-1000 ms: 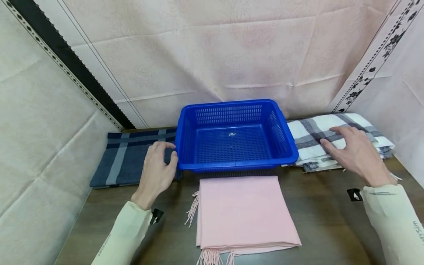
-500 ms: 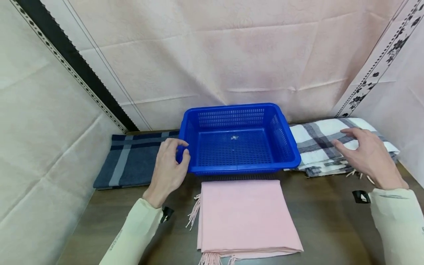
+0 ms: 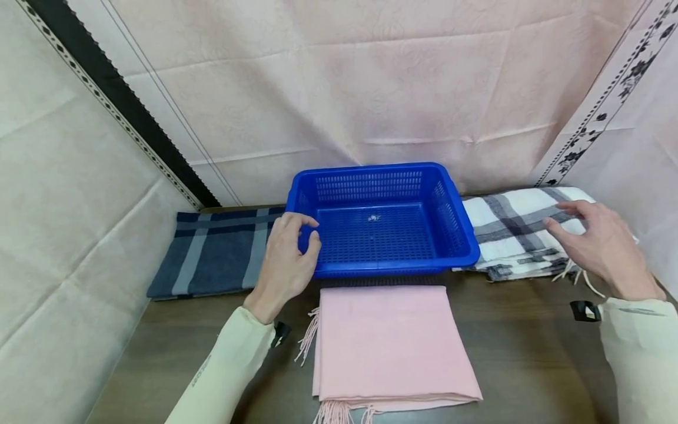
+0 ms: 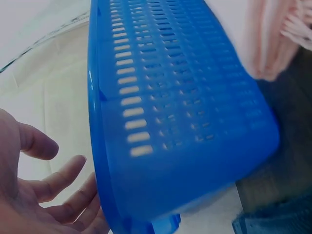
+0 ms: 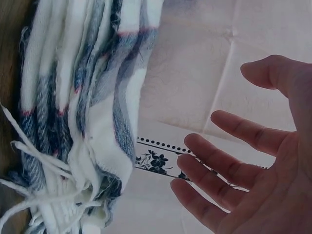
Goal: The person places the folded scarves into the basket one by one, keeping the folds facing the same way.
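A left hand (image 3: 286,259) and a right hand (image 3: 609,247) are holding nothing

The left hand is hovering with its fingers bending softly. Its thumb and first finger are making a gap like a letter C. It is covering the near corner of the blue basket (image 3: 386,270), at 8 o'clock from the basket's middle in the head view. In the left wrist view its fingertips are lining up close to the rim; I cannot tell if they are touching.

The right hand is floating out past 3 o'clock, with its fingers spreading loosely. In the right wrist view a gap is showing between its fingers and the white checked cloth (image 3: 508,224). White strings (image 5: 41,158) are dangling from that cloth, at 8 o'clock in that view.

The blue basket is sitting upright in the middle, with small holes lining its walls. The white checked cloth is lying folded in a thick pile just beside it, at 3 o'clock. At 9 o'clock a dark blue cloth (image 3: 222,253) is lying folded, partly hiding behind the left hand. At 6 o'clock a pink cloth (image 3: 394,347) is lying folded, and fringe is poking out at its own 9 and 7 o'clock.

Everything is resting on a brown table (image 3: 529,347). At 12 o'clock a pale cloth wall (image 3: 402,88) is rising. A black strip (image 3: 125,105) is slanting down at 10 o'clock, and a flowery strip (image 3: 630,82) at 2.
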{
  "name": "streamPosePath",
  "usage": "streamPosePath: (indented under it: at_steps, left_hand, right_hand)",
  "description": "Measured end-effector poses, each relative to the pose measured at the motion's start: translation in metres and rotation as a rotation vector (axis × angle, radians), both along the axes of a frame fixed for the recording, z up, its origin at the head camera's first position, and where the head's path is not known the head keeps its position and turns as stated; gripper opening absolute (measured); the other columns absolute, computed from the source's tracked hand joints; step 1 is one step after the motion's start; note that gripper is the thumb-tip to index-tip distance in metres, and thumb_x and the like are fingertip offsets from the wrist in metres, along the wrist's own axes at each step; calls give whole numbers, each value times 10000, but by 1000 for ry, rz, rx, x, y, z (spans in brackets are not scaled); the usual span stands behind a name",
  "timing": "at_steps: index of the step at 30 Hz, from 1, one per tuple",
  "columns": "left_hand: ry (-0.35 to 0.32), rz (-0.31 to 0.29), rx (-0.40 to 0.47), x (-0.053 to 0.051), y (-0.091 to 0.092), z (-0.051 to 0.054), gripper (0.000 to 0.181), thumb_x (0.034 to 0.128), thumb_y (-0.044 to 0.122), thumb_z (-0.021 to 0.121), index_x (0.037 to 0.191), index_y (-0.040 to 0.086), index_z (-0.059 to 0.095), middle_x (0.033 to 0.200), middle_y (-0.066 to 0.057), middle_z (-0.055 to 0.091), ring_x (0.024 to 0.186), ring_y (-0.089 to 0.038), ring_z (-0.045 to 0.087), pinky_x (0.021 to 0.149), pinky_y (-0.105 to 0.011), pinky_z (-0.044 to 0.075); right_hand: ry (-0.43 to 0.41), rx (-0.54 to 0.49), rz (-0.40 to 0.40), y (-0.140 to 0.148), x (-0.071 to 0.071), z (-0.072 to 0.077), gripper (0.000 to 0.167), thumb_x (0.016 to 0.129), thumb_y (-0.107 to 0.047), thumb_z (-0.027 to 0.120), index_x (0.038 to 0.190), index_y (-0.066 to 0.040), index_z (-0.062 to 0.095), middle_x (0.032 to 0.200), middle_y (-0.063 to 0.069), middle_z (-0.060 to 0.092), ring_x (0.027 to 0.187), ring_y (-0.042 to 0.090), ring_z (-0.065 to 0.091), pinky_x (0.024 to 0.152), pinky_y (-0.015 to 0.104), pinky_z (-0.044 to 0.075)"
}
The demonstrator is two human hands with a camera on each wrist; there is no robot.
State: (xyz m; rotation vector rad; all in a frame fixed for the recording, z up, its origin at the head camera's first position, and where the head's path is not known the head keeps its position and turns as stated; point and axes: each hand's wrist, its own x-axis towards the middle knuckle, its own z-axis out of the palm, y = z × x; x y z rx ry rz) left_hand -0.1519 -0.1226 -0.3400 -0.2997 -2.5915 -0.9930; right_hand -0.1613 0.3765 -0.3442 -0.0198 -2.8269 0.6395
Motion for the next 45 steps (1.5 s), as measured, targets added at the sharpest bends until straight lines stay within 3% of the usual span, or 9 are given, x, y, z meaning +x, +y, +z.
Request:
streamPosePath:
  at_steps: [10, 17, 24, 45]
  left_hand:
    - [8, -79, -11, 0, 19, 5, 198, 1021, 213, 532, 1154, 114, 641, 1264, -62, 590, 1205, -252, 552, 1033, -486, 479]
    - [12, -105, -9, 0, 29, 7, 203, 1024, 221, 531, 1159, 117, 641, 1259, -47, 588, 1196, -253, 562, 1021, -471, 487]
    - [18, -124, 2, -1, 39, 10, 169, 1015, 200, 554, 1135, 122, 643, 1245, -46, 587, 1179, -254, 571, 1002, -453, 498]
    - [-48, -213, 36, -3, 77, 8, 201, 1018, 236, 533, 1170, 156, 640, 1252, -13, 576, 1195, -201, 575, 1016, -430, 503]
  right_hand:
    - [3, -15, -13, 5, 1, -2, 520, 1020, -371, 561, 1325, 50, 556, 1313, 390, 509, 1219, 574, 427, 963, 635, 319]
    - [-7, -22, -27, 8, 0, -2, 528, 1021, -381, 553, 1315, 58, 557, 1331, 397, 485, 1252, 583, 392, 983, 656, 299]
    - [35, -53, -11, 9, -2, -4, 479, 1008, -335, 577, 1285, 56, 581, 1313, 375, 518, 1261, 567, 405, 999, 637, 299]
    - [38, -94, -68, 22, 3, -3, 507, 1011, -356, 560, 1298, 60, 572, 1294, 387, 509, 1266, 570, 376, 1000, 638, 284]
